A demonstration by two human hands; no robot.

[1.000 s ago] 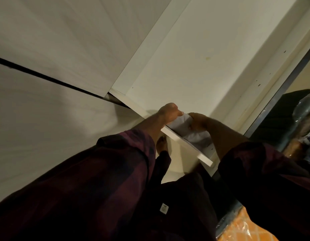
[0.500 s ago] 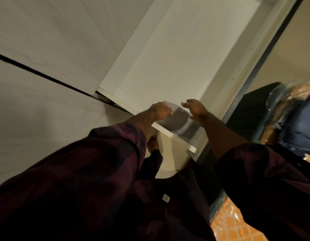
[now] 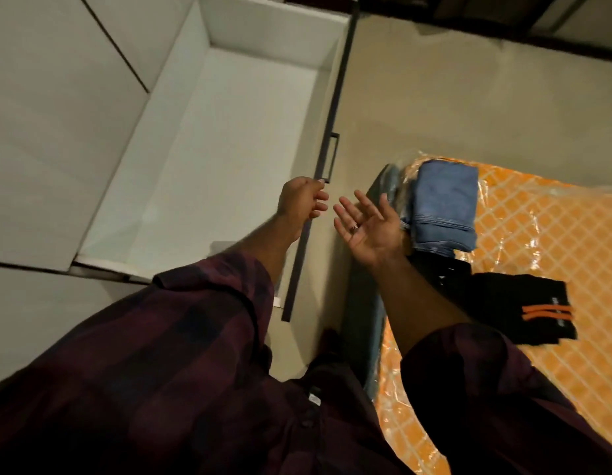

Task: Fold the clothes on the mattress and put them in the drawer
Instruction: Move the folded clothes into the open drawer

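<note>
Change: 1 second ago, 2 hands were settling a pale folded cloth at the near end of the open white drawer (image 3: 229,138). Now both are off it, and the view has swung toward the mattress.
Left hand: the left hand (image 3: 303,202) has loosely curled fingers and holds nothing. It hangs over the drawer's dark front edge, just below the dark bar handle (image 3: 328,157).
Right hand: the right hand (image 3: 369,228) is palm up and empty, with fingers spread wide and 1 ring. It is between the drawer front and the mattress corner.
Cloth: a pale sliver (image 3: 219,247) shows at the drawer's near end beside the left forearm. I cannot tell if it is the cloth.
Clothes left: a folded blue denim piece (image 3: 445,207) lies on the corner of the orange lattice-patterned, plastic-wrapped mattress (image 3: 554,234) nearest the drawer. A black garment with orange stripes (image 3: 524,310) lies beside it along the same edge.
Meaning: 1 item looks delivered and at least 2 remain. The denim is the closest reach.
</note>
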